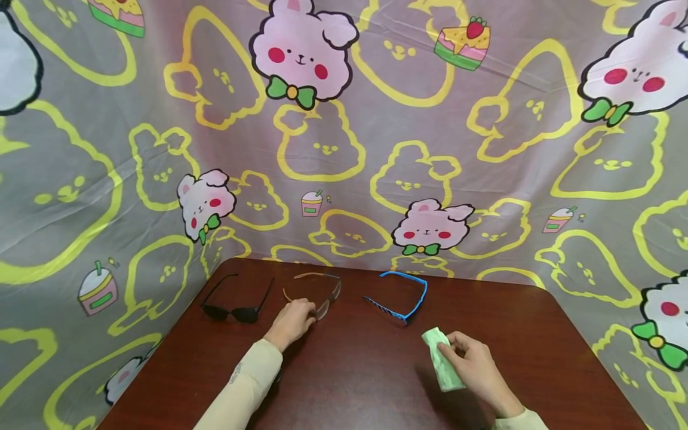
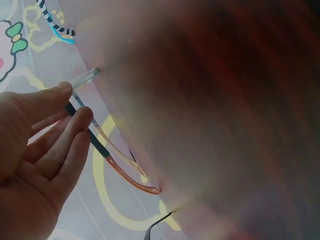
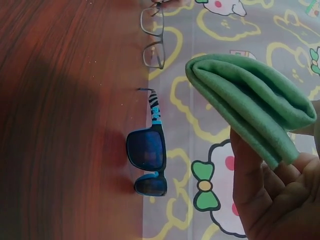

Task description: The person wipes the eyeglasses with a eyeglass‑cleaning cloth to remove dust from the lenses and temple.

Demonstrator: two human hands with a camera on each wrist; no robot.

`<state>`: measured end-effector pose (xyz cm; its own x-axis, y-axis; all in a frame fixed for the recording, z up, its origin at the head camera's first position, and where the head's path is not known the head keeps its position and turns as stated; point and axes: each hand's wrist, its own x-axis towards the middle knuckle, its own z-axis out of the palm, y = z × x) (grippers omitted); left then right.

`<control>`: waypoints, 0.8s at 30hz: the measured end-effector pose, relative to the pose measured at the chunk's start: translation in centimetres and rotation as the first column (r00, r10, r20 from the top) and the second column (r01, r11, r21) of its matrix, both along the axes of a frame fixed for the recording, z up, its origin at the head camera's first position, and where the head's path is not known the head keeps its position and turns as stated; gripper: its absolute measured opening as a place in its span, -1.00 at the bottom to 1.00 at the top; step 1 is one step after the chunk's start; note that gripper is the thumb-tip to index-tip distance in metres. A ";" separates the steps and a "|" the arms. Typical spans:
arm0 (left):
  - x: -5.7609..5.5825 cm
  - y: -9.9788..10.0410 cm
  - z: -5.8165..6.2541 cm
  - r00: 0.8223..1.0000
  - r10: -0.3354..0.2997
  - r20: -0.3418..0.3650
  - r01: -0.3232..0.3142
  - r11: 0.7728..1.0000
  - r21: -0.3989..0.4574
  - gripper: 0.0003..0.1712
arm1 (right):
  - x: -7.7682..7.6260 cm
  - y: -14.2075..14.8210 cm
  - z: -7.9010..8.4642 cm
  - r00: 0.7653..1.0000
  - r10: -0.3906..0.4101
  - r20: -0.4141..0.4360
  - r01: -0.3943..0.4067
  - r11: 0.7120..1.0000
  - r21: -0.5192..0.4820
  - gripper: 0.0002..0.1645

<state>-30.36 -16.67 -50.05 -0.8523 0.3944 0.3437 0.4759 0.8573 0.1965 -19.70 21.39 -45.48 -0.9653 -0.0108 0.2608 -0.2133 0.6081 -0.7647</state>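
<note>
My left hand [image 1: 292,322] pinches clear-lensed eyeglasses [image 1: 322,310] at one front corner between thumb and fingers. Their temples are open, dark near the hinge and orange-brown at the tips, as the left wrist view shows on the near temple [image 2: 119,167]. Part of the frame is hidden behind the fingers. On the other side, my right hand [image 1: 478,363] holds a folded light-green cloth [image 1: 444,364] above the table, thumb on one face and fingers behind. The cloth's stacked folds [image 3: 245,95] face the right wrist camera.
Black sunglasses [image 1: 244,315] lie with temples open at the table's back left. Blue sunglasses [image 1: 423,297] with dark lenses and a zebra-striped temple [image 3: 154,106] sit between the hands, farther back. A cartoon-printed curtain [image 1: 355,197] encloses the brown wooden table [image 1: 344,382] behind and at both sides.
</note>
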 end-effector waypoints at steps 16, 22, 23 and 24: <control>0.8 0.2 2.2 0.985 -0.040 -0.170 0.038 0.999 -0.018 -0.79 | 0.1 -0.2 0.1 1.000 0.020 -0.017 -0.020 1.000 0.011 -0.90; 1.3 0.2 3.4 0.962 -0.101 -0.253 0.108 0.994 0.015 -0.87 | 0.1 -0.2 0.2 0.999 0.032 -0.006 -0.032 0.999 0.007 -0.93; 1.4 0.1 3.6 0.958 -0.108 -0.266 0.118 0.993 0.023 -0.88 | 0.1 -0.2 0.2 0.999 0.034 -0.002 -0.034 0.999 0.004 -0.93; 1.4 0.0 3.8 0.953 -0.113 -0.281 0.127 0.991 0.030 -0.89 | 0.1 -0.2 0.2 0.999 0.033 0.000 -0.033 0.999 0.005 -0.93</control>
<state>-28.95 -16.66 -46.23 -0.6677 0.4654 0.5810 0.6162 0.7835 0.0805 -19.60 21.20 -45.27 -0.9644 -0.0438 0.2610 -0.2336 0.6042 -0.7618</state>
